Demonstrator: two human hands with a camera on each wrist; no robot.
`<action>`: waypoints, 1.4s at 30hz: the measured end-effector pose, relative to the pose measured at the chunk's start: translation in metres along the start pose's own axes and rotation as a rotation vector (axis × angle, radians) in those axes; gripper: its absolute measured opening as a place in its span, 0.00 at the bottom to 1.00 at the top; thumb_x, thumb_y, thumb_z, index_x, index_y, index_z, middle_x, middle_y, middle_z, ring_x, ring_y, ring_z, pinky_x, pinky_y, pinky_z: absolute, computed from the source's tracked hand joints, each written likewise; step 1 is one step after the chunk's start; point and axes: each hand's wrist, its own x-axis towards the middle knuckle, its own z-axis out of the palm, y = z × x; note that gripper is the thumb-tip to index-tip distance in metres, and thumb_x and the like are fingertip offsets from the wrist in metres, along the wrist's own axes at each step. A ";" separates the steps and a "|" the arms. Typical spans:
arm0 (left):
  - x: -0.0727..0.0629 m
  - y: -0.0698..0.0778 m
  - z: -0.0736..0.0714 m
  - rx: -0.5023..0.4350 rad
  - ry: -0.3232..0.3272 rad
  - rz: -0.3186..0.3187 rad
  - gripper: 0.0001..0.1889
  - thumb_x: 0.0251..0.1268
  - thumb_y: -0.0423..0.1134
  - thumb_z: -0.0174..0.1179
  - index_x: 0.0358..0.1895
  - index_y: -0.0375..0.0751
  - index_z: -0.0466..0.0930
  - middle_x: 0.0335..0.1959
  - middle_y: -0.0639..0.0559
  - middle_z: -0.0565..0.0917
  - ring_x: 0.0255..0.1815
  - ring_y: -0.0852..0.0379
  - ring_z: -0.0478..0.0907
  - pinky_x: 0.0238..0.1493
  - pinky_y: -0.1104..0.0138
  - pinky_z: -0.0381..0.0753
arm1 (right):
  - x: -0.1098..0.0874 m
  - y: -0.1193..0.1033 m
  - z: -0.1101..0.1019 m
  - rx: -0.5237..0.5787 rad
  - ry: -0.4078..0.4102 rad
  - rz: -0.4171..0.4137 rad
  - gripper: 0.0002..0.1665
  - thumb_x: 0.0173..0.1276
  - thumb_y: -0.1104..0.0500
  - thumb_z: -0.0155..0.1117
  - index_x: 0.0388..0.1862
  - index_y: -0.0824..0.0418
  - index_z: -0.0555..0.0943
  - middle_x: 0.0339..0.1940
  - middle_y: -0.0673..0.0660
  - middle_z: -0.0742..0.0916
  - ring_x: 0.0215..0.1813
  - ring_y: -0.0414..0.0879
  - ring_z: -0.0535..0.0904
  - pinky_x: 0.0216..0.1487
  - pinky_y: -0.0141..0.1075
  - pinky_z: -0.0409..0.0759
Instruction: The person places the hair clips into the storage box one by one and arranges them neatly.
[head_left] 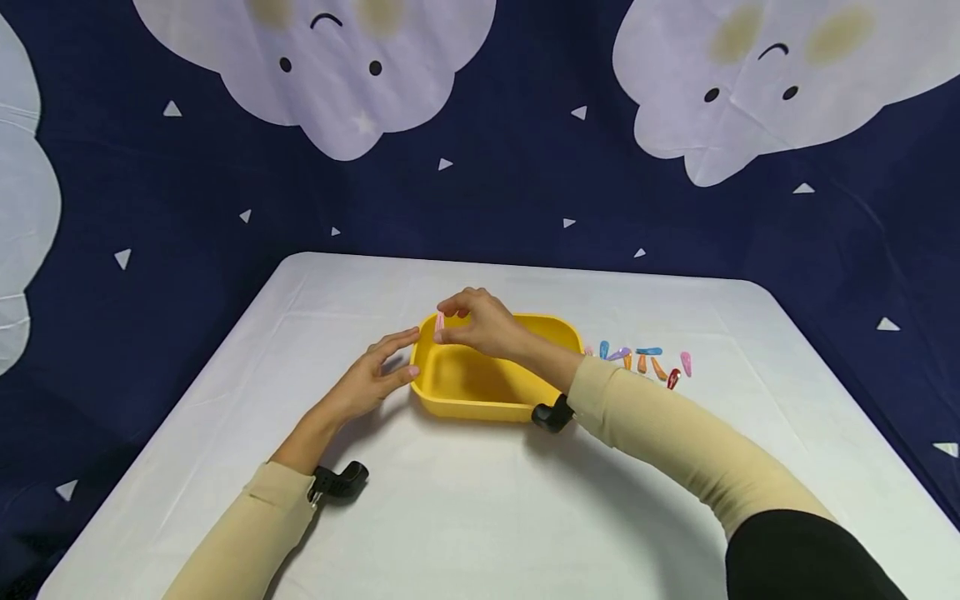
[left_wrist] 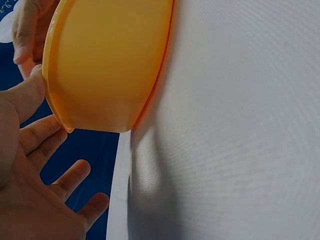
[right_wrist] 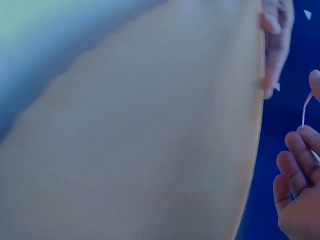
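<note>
In the head view a yellow plastic basin (head_left: 465, 411) stands on the white table. My left hand (head_left: 369, 377) is at its left end, with the thumb and a fingertip touching the rim and the fingers spread and loosely extended. The left wrist view shows the thumb against the rim of the basin (left_wrist: 105, 65). Over the basin's left part, my right hand (head_left: 483, 325) pinches a pink hair clip (head_left: 440, 323) between thumb and fingertips. From the right wrist camera that clip (right_wrist: 304, 112) appears edge-on as a thin, curved strip.
Right of the basin lie several hair clips, among them a blue one (head_left: 649, 351), an orange one (head_left: 658, 369), a red one (head_left: 673, 379) and a pink one (head_left: 686, 363). My right forearm passes just in front of them. A dark blue cloud-print cloth (head_left: 510, 208) hangs behind the table.
</note>
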 end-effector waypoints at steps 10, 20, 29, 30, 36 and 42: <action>-0.001 0.000 0.000 -0.005 -0.001 0.010 0.29 0.66 0.44 0.57 0.69 0.45 0.63 0.74 0.50 0.61 0.77 0.43 0.48 0.73 0.39 0.45 | -0.005 0.008 0.018 0.030 0.014 0.063 0.31 0.55 0.45 0.72 0.56 0.56 0.80 0.49 0.53 0.83 0.53 0.48 0.73 0.55 0.39 0.75; -0.002 0.001 -0.001 -0.013 0.004 0.017 0.28 0.67 0.42 0.57 0.69 0.43 0.63 0.74 0.48 0.60 0.77 0.42 0.48 0.72 0.40 0.48 | -0.002 0.008 0.030 0.016 0.005 0.058 0.31 0.56 0.47 0.72 0.57 0.58 0.79 0.49 0.55 0.84 0.50 0.48 0.75 0.52 0.37 0.76; -0.001 0.000 0.000 -0.025 -0.003 0.017 0.29 0.67 0.43 0.57 0.70 0.43 0.63 0.74 0.50 0.60 0.77 0.43 0.48 0.73 0.41 0.49 | -0.002 0.014 0.035 0.037 -0.009 0.112 0.31 0.56 0.49 0.72 0.57 0.59 0.79 0.50 0.55 0.85 0.50 0.48 0.75 0.55 0.38 0.76; 0.000 0.000 0.001 -0.027 -0.005 0.014 0.29 0.67 0.43 0.57 0.70 0.43 0.63 0.74 0.50 0.60 0.77 0.43 0.48 0.73 0.41 0.49 | -0.001 0.015 0.036 0.041 -0.013 0.118 0.31 0.56 0.49 0.72 0.57 0.59 0.79 0.51 0.55 0.85 0.50 0.48 0.75 0.54 0.38 0.76; -0.001 0.000 0.002 -0.035 -0.011 0.005 0.29 0.67 0.43 0.57 0.70 0.43 0.62 0.75 0.50 0.59 0.77 0.43 0.47 0.73 0.41 0.49 | 0.000 0.017 0.041 0.071 -0.037 0.137 0.31 0.56 0.49 0.72 0.58 0.59 0.78 0.51 0.55 0.84 0.50 0.49 0.74 0.54 0.38 0.75; -0.001 0.001 0.003 -0.034 -0.006 0.007 0.29 0.67 0.43 0.57 0.69 0.43 0.63 0.74 0.50 0.59 0.77 0.43 0.48 0.73 0.42 0.49 | 0.000 0.019 0.046 0.072 -0.038 0.130 0.31 0.55 0.50 0.73 0.57 0.60 0.79 0.50 0.56 0.84 0.48 0.48 0.75 0.51 0.36 0.76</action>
